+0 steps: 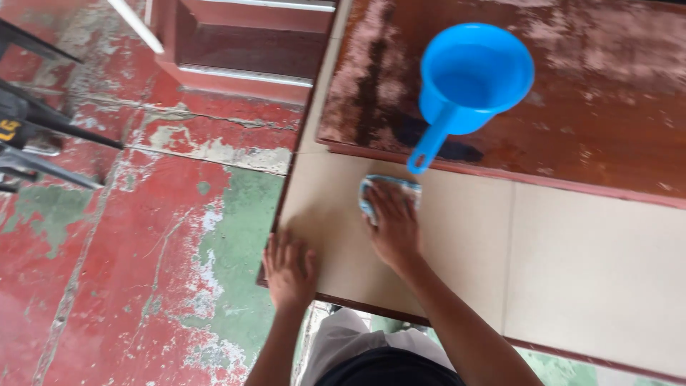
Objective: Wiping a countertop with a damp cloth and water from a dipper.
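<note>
My right hand (393,227) presses flat on a small light blue cloth (371,191) on the beige board (572,264). Most of the cloth is hidden under my fingers. My left hand (288,270) rests with fingers spread on the board's near left corner and holds nothing. A blue plastic dipper with a handle (471,82) stands just beyond the cloth on a worn reddish-brown wooden panel (607,107); its handle points toward my right hand.
The floor (143,236) at left is cracked red and green paint. Dark metal legs (36,136) stand at the far left. A reddish wooden frame (243,50) lies at the top. The board's front edge runs just before my body.
</note>
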